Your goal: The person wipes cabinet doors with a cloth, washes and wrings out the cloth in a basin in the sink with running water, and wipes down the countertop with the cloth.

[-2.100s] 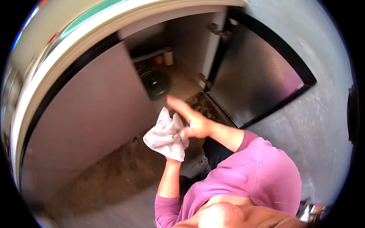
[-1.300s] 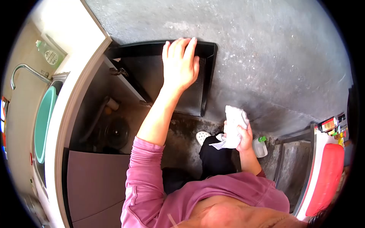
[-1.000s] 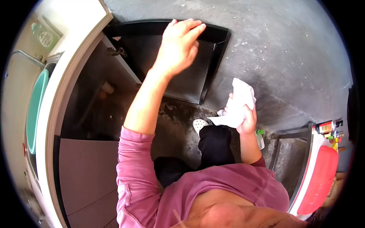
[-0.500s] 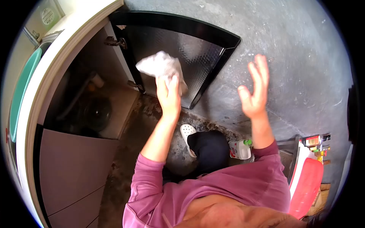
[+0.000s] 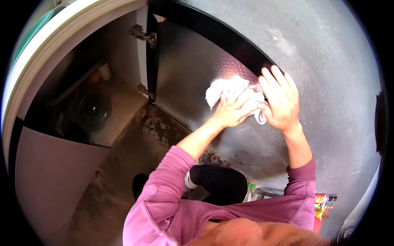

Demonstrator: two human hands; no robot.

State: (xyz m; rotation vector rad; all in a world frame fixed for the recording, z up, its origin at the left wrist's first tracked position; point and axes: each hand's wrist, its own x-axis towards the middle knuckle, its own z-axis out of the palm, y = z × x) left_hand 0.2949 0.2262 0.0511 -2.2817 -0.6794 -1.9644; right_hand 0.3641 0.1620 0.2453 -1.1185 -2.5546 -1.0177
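Note:
My left hand presses a white cloth against the textured inner face of the open cabinet door. Its fingers are bent over the cloth, part of which hangs out toward the right. My right hand is at the door's outer black edge, with its fingers stretched out and its thumb beside the cloth's right end. Two metal hinges join the door to the cabinet frame.
Inside the dark cabinet are a round glass-like object and a pale cylinder. A closed cabinet panel is at left. Grey wall lies behind the door; bottles stand low at right.
The cloth went from my right hand to my left, which has carried it rightward onto the door. My right hand has come to the door's edge. The view has shifted toward the door.

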